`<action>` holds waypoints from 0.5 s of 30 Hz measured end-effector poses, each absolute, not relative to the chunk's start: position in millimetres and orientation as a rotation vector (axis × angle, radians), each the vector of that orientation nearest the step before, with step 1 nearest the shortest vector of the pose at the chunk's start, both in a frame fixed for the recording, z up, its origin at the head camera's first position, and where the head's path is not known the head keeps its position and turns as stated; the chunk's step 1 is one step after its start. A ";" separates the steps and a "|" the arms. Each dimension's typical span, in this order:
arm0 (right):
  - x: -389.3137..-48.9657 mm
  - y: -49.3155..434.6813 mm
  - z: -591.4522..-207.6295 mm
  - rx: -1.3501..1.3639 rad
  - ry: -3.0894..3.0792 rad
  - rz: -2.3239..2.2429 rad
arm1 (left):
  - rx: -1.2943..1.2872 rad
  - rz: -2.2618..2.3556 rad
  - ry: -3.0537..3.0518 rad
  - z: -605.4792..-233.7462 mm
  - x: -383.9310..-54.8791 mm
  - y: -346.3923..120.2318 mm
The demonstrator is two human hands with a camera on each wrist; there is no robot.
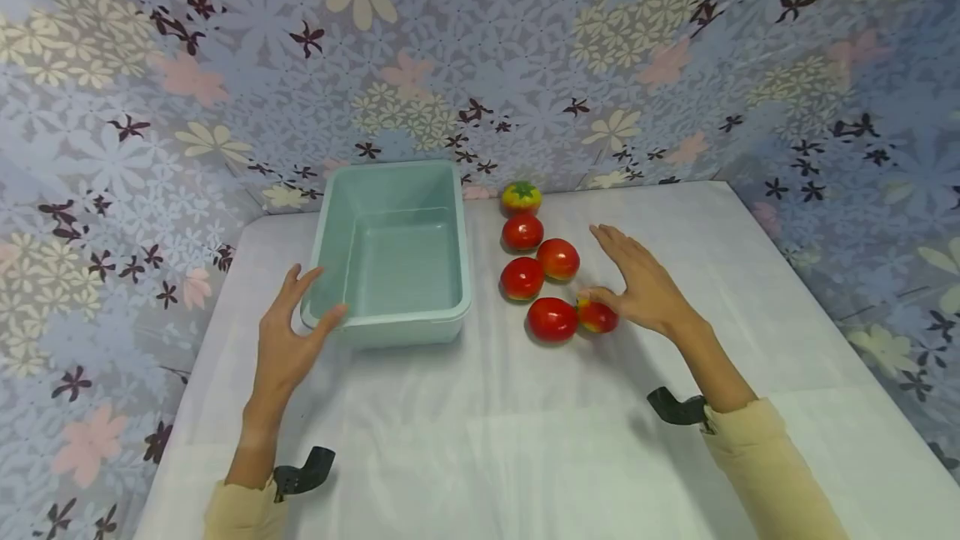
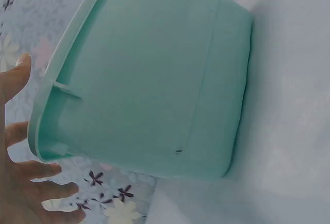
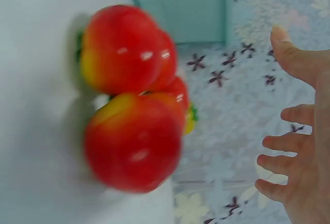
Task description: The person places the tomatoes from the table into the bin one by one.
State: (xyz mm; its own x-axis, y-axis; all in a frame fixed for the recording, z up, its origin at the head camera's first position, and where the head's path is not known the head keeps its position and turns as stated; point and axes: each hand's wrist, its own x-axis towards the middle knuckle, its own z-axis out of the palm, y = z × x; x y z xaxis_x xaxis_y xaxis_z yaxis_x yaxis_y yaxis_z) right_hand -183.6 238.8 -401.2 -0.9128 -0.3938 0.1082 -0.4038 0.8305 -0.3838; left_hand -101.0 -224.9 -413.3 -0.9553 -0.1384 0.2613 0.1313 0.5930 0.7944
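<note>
A pale green plastic bin [image 1: 405, 265] stands on the left part of the table. My left hand [image 1: 288, 336] is at its near left corner, thumb and fingers spread on either side of the rim. In the left wrist view the bin's wall [image 2: 144, 80] fills the middle, with the fingers near the rim. Right of the bin lie several glossy red, tomato-like fruits [image 1: 552, 319], some with yellow patches. Over the nearest ones hovers my right hand [image 1: 645, 286], fingers extended and thumb apart, overlapping a red-yellow fruit [image 1: 597, 317]. The right wrist view shows the hand apart from the fruits [image 3: 134, 141].
A white cloth covers the table [image 1: 480, 457]. Flower-patterned fabric [image 1: 480, 65] rises behind the table and along both sides. At the back of the fruit row is a yellow-red one with a green leafy top [image 1: 521, 197].
</note>
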 end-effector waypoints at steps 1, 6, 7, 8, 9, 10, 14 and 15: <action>-182.4 241.2 -404.5 0.652 -2.993 0.640 | 0.025 -1.337 -2.503 -416.4 -100.2 -225.3; -177.2 250.0 -422.7 0.578 -3.054 0.756 | 0.023 -1.537 -2.387 -429.4 -98.6 -224.4; -176.6 251.1 -426.6 0.556 -3.063 0.793 | 0.008 -1.561 -2.371 -431.5 -98.8 -223.8; -175.9 252.0 -430.5 0.537 -3.069 0.829 | -0.011 -1.582 -2.358 -433.3 -99.1 -223.1; -175.3 252.7 -434.2 0.524 -3.070 0.866 | -0.036 -1.604 -2.349 -435.2 -99.3 -222.5; -174.6 253.5 -437.8 0.515 -3.066 0.899 | -0.062 -1.620 -2.344 -437.0 -99.6 -221.9; -170.3 257.7 -449.9 0.510 -3.009 1.005 | -0.150 -1.680 -2.306 -443.2 -100.2 -219.5; -168.9 258.9 -452.2 0.507 -2.990 1.027 | -0.169 -1.696 -2.290 -444.9 -100.3 -218.9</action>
State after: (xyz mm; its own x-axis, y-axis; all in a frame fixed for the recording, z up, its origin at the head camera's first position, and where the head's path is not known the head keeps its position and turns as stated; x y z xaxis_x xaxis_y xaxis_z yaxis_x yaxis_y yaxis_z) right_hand -168.9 258.9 -452.2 -0.9481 -0.3146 0.0457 -0.2762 0.7442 -0.6081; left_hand -100.3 -218.9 -444.9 -0.9523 -0.0751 0.2957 0.2609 0.3016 0.9170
